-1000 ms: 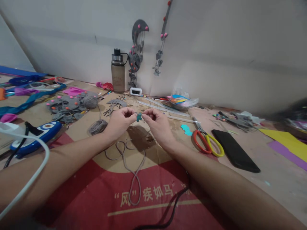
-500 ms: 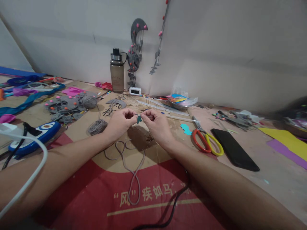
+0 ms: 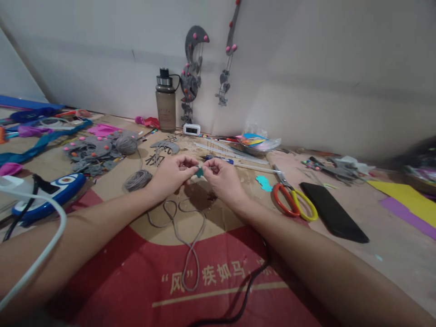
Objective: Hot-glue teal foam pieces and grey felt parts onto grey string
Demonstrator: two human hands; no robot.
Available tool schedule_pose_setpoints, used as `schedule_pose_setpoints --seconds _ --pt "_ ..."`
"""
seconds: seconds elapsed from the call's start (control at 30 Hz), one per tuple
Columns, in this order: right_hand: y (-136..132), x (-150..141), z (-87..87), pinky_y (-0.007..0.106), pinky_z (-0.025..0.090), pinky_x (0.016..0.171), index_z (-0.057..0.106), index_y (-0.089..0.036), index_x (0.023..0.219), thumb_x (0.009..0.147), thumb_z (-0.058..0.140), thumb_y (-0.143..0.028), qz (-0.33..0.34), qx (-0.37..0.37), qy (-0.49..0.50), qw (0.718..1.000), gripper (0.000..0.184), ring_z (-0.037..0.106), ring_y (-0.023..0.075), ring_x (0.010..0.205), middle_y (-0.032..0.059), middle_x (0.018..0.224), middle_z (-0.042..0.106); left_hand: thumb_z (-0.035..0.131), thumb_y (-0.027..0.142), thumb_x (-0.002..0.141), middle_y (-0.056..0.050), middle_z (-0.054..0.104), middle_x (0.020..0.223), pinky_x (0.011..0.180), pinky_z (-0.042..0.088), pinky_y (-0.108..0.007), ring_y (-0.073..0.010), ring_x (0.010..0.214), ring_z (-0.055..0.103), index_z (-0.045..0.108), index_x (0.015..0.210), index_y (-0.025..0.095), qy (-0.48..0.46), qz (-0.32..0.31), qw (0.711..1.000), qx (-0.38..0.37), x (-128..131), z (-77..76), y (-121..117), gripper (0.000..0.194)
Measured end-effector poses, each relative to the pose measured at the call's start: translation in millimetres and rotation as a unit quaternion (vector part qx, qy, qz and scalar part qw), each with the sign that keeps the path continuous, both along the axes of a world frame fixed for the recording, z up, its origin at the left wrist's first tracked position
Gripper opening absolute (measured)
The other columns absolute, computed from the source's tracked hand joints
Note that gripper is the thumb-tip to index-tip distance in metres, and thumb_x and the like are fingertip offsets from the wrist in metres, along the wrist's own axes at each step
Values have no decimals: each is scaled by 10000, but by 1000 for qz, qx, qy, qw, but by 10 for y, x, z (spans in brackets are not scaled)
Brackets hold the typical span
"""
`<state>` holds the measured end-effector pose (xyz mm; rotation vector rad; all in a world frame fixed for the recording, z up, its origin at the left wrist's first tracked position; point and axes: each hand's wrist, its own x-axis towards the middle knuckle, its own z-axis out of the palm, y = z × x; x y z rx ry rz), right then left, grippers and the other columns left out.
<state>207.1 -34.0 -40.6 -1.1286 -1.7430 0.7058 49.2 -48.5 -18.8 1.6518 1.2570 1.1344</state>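
Note:
Between my fingertips hangs a small teal cut-out piece (image 3: 199, 173), perhaps felt or foam, held just above the cardboard. My left hand (image 3: 173, 176) pinches at its upper left edge, with thumb and forefinger closed. From the other side my right hand (image 3: 223, 180) pinches at its upper right edge, its other fingers curled in. Whether a thread runs through the piece is too small to make out. Grey cord (image 3: 190, 247) lies in loose loops below the hands, and a ball of grey yarn (image 3: 138, 180) sits beside my left wrist.
To the right lie a bright turquoise cut-out (image 3: 264, 183), scissors (image 3: 293, 200) with red and yellow handles, and a black phone (image 3: 333, 212). A blue glue gun (image 3: 51, 195) is at left. Behind stand a bottle (image 3: 166, 109) and a small white display (image 3: 191, 130). Grey decorations (image 3: 197, 38) hang on the wall.
The teal piece has dropped slightly below my fingertips and is more covered by them. My right hand has shifted a little, uncovering a blue tube behind it.

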Motion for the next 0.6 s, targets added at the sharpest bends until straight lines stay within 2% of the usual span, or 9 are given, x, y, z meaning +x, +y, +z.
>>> schedule_pose_setpoints --seconds 0.2,0.37,0.47,0.6 --pt "-12 -9 -18 232 374 581 585 -185 767 800 510 -338 6 4 -3 1000 173 499 120 644 10 721 600 673 270 697 -38 647 649 443 422 -205 -110 514 566 614 870 146 -58 -50 997 -28 -13 -43 60 220" --pt "1 -9 -30 233 373 571 588 -183 760 801 508 -356 11 -9 12 1000 195 495 115 624 11 725 610 637 168 642 -35 643 666 474 425 -210 -93 507 539 631 831 134 -101 -63 991 -53 6 18 35 193" --pt "9 -4 -29 229 359 544 592 -175 758 784 521 -356 8 -26 28 999 196 482 112 594 2 684 593 646 223 661 -17 606 586 413 360 -197 -94 465 507 661 851 143 -58 -47 995 -61 5 39 6 207" --pt "7 0 -43 232 359 542 596 -176 770 787 523 -358 11 -17 22 1000 197 480 113 600 4 694 592 661 294 683 14 538 486 368 280 -192 -74 393 425 688 789 157 12 -28 999 -35 -12 5 2 176"
